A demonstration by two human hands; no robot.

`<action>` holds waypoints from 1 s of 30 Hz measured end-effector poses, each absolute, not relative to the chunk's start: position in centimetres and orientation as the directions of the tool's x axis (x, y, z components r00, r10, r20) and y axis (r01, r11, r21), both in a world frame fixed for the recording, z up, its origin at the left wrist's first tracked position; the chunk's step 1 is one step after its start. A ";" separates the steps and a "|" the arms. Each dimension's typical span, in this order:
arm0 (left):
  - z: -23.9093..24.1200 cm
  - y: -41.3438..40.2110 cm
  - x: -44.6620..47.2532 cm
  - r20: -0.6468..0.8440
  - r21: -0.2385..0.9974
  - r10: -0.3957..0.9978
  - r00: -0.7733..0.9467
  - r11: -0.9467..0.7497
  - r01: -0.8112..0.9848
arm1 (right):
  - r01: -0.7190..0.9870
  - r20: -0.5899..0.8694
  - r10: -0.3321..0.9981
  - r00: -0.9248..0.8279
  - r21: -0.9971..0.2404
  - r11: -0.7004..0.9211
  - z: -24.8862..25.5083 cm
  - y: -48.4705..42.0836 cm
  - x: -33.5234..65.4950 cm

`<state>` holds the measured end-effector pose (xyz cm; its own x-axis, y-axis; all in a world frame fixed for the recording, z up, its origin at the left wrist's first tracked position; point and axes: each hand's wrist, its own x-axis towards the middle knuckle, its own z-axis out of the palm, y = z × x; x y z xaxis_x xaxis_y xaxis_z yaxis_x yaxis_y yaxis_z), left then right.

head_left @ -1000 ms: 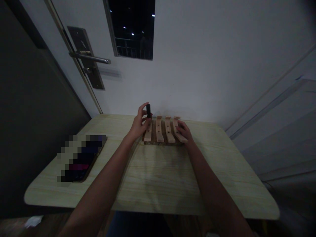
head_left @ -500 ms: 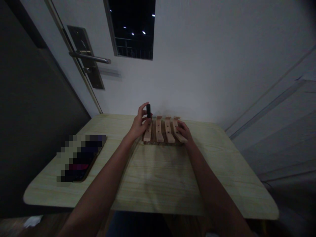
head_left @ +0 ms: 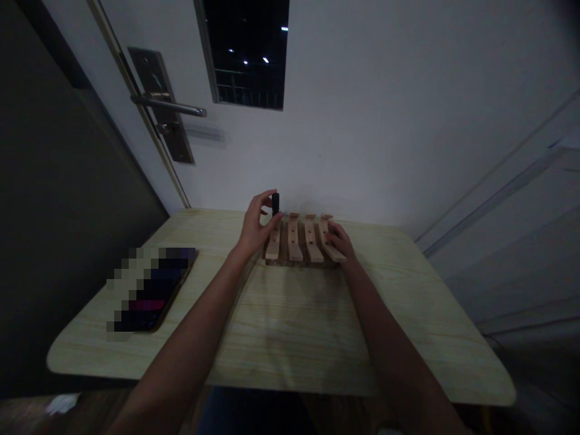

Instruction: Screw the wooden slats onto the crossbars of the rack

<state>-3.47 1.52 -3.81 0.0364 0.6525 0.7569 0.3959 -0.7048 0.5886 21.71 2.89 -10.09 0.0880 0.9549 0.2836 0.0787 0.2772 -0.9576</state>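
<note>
A small wooden rack (head_left: 301,238) with several pale slats lies at the far middle of the light wood table (head_left: 281,320). My left hand (head_left: 256,228) is at the rack's left end, its thumb and fingers pinched on a small black object (head_left: 275,203) held upright above the leftmost slat. On the rack's right end rests my right hand (head_left: 339,240), fingers curled over the rightmost slat and touching it.
A dark phone (head_left: 151,289), partly blurred out, lies on the table's left side. Behind the table stand a white wall and a door with a metal lever handle (head_left: 170,107). A dark window (head_left: 247,51) is above. White panels lean at the right.
My left hand has turned slightly and its fingers have closed more round the black object. The right hand and the rack have stayed where they were.
</note>
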 end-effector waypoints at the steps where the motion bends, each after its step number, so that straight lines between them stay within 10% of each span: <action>1: -3.6 1.5 -3.5 0.761 0.590 0.648 0.018 -0.703 0.397 | 0.080 0.282 0.955 0.087 -0.958 0.275 -10.1 2.9 21.7; 22: -2.9 1.3 -4.0 0.724 0.665 0.689 0.003 -0.700 0.261 | 0.114 0.286 0.953 0.097 -0.955 0.275 -10.9 2.8 21.6; 30: 0.4 2.4 -5.4 0.598 0.668 0.737 0.315 -0.675 0.312 | 0.035 0.247 0.967 0.068 -0.969 0.245 -10.2 2.3 21.3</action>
<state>-5.42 2.43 0.43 0.3147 0.7374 0.5977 0.3123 -0.6750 0.6684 21.30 2.35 -10.25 0.0679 0.9667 0.2468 0.0349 0.2449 -0.9689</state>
